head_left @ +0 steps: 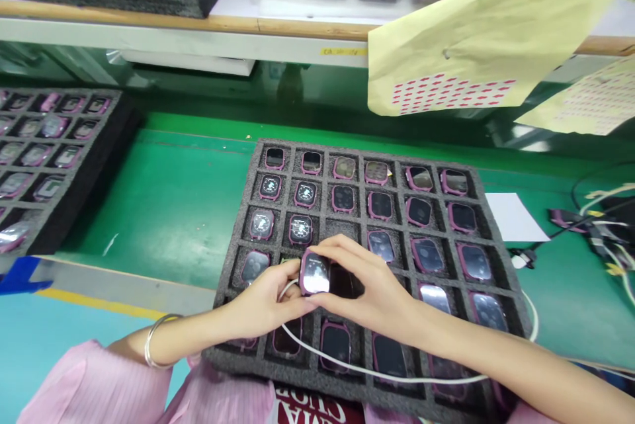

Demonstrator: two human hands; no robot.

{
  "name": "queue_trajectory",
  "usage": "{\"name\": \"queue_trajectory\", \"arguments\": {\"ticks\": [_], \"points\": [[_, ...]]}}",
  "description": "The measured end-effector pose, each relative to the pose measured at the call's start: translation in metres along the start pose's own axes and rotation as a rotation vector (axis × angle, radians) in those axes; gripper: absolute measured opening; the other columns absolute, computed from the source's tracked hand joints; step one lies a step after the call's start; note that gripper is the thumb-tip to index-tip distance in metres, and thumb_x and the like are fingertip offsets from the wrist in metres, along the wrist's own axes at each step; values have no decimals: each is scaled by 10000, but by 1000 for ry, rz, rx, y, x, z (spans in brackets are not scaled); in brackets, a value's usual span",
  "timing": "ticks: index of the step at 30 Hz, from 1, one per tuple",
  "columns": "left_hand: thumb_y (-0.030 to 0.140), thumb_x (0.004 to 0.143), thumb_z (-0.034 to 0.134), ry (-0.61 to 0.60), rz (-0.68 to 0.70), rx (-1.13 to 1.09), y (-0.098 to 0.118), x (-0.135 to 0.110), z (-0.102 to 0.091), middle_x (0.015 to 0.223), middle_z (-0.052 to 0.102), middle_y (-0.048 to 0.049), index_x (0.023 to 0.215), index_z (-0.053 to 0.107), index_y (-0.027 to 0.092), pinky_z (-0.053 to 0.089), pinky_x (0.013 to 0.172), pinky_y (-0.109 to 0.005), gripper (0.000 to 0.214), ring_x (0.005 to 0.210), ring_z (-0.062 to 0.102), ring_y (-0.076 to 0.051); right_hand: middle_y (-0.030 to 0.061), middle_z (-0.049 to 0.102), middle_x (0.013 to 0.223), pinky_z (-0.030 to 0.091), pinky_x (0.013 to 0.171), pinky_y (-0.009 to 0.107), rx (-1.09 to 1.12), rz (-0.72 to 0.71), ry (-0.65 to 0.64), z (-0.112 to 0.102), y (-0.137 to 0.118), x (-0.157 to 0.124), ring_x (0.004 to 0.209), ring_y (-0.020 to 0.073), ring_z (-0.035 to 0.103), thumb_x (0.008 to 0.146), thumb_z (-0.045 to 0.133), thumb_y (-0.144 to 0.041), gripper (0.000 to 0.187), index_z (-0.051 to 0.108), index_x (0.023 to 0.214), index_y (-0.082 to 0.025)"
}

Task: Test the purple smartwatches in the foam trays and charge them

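Between my two hands, above the foam tray (pixel 242 209), is a smartwatch case (pixel 315 273) with a purple frame and a bright, glaring screen. My right hand (pixel 364 275) grips it by the top and bottom edges with thumb and fingers. My left hand (pixel 278 293) closes on its left side, with the thumb at the lower edge. A white cable (pixel 347 366) runs from my left fingers across the tray; its end is hidden behind the watch. Several purple watches sit in the tray's compartments, and a few, such as the lit watch (pixel 301 230), show dials.
Another foam tray (pixel 94 166) of watches stands on the left of the green bench (pixel 163 206). Yellow paper sheets (pixel 461 47) hang from the shelf edge (pixel 278 26) above. White paper (pixel 514 216) and tangled cables (pixel 612 229) lie at the right.
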State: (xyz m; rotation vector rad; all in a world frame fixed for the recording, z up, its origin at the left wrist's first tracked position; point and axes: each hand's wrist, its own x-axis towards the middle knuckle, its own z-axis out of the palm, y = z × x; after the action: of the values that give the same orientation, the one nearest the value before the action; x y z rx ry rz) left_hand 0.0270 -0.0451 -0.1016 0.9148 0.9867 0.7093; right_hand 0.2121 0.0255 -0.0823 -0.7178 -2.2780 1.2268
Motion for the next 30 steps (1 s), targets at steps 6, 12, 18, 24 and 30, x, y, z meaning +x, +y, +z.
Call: {"name": "queue_trajectory", "arguments": {"ticks": [6,12,18,24,30], "points": [[356,822,629,-17,7,40,0,-1,0,646,354,64,1050,508,140,194,461,-216,337,502,252,-66,169,554,1089,494,773,454,-387,-165,-22,4,5,-4,953,293,537,882,553,-216,381,495,1239,-98],[362,857,574,33,81,14,-7,2,3,805,486,-9,1095,542,155,319,561,-226,317,641,382,-110,152,565,1000,492,694,396,-360,-225,14,9,5,-1,843,253,547,869,547,-230,369,500,1202,-76],[352,857,579,34,88,9,-7,0,0,819,507,-16,1105,548,157,391,686,-261,318,787,472,-159,129,563,979,472,689,394,-266,-262,53,14,11,-1,834,241,530,853,571,-222,405,471,1228,-103],[301,858,581,29,93,-5,-4,0,1,807,507,-12,1086,552,154,392,832,-318,273,916,497,-196,129,568,990,468,687,393,-228,-283,77,18,13,-2,844,238,534,856,578,-205,424,451,1252,-120],[285,848,605,34,101,-55,-6,1,1,850,544,-19,1095,568,158,400,776,-269,281,865,504,-162,137,572,992,475,697,400,-208,-283,85,18,13,-3,856,242,537,847,590,-191,430,456,1247,-108]]}}
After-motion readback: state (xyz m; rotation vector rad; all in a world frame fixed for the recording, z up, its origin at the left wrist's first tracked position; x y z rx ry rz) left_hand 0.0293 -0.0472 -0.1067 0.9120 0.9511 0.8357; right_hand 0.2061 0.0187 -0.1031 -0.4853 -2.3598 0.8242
